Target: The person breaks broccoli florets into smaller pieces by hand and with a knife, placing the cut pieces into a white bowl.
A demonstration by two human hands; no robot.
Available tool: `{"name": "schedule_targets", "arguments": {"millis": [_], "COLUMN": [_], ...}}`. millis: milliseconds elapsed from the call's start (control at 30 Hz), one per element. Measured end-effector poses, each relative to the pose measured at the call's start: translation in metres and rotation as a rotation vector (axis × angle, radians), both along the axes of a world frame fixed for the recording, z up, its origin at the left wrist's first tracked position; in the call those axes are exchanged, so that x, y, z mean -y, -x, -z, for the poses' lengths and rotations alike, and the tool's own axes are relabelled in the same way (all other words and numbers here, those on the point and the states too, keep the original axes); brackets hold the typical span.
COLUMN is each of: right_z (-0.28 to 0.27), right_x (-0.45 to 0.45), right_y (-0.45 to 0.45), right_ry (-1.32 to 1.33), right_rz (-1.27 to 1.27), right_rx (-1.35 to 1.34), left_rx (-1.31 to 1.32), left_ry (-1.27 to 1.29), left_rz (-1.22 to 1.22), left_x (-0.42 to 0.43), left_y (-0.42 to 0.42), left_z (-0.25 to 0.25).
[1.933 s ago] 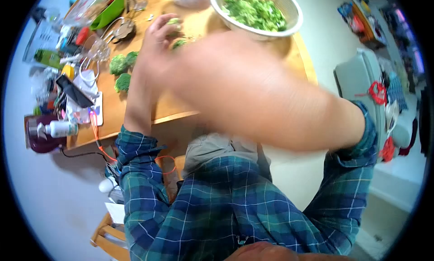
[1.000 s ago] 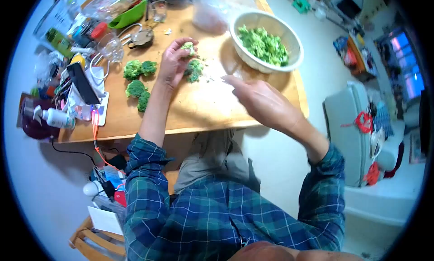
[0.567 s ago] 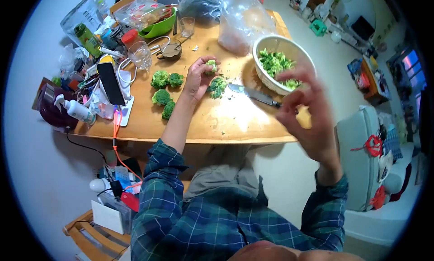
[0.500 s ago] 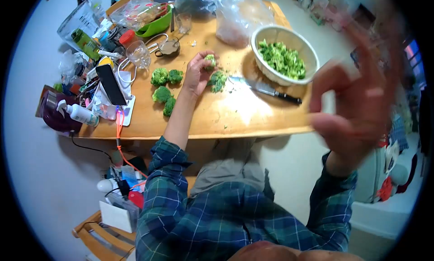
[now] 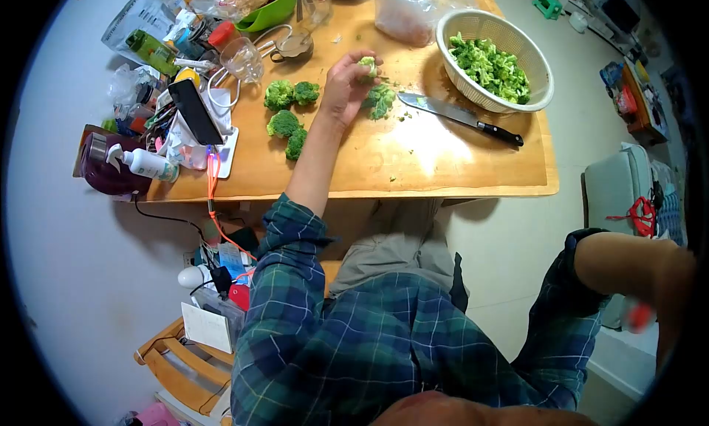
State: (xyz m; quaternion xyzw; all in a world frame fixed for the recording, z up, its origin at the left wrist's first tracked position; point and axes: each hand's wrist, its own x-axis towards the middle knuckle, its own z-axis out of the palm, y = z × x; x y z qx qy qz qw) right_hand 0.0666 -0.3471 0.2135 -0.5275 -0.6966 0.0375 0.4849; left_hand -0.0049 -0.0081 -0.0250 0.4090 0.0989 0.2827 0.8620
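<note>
My left fingers curl around a small broccoli piece above the desk, upper middle of the frame; it looks light, firm-stalked, crumbly-headed, best pinched by the stalk. My right fingers are out of sight, so I cannot tell

The wooden tabletop bore a knife toward four o'clock, a colander toward two, broccoli florets toward nine.

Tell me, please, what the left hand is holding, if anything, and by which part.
The left hand holds a small broccoli piece between thumb and fingers; which part is unclear.
</note>
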Motion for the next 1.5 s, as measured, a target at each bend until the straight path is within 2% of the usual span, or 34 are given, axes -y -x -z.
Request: {"name": "schedule_targets", "arguments": {"millis": [300, 367, 500, 567, 633, 700, 967, 1200, 1500], "right_z": [0.000, 0.001, 0.005, 0.003, 0.006, 0.004, 0.039, 0.057, 0.076], "right_x": [0.021, 0.029, 0.028, 0.020, 0.019, 0.024, 0.040, 0.042, 0.049], "right_y": [-0.015, -0.015, -0.022, -0.032, -0.030, -0.030, -0.049, -0.049, -0.043], "right_ry": [-0.032, -0.051, -0.041, -0.016, -0.023, -0.030, 0.008, 0.024, 0.001], "right_rz": [0.060, 0.065, 0.091, 0.087, 0.075, 0.105, 0.281, 0.382, 0.515], "right_rx": [0.043, 0.069, 0.016, -0.015, -0.003, 0.020, -0.006, 0.027, 0.034], "left_rx": [-0.116, -0.064, -0.042, -0.034, -0.016, -0.089, 0.005, -0.070, 0.000], "left_ry": [-0.039, 0.034, 0.000, 0.081, -0.048, -0.072, -0.033, -0.029, 0.018], "left_rz": [-0.037, -0.032, -0.021, -0.029, -0.005, -0.035, 0.009, -0.011, 0.005], "left_x": [0.010, 0.011, 0.007, 0.000, 0.009, 0.008, 0.004, 0.007, 0.006], "left_y": [-0.002, -0.003, -0.007, -0.005, 0.001, -0.009, -0.006, -0.003, 0.000], "left_z": [-0.004, -0.008, -0.006, 0.011, -0.004, -0.009, -0.002, -0.010, -0.012]}}
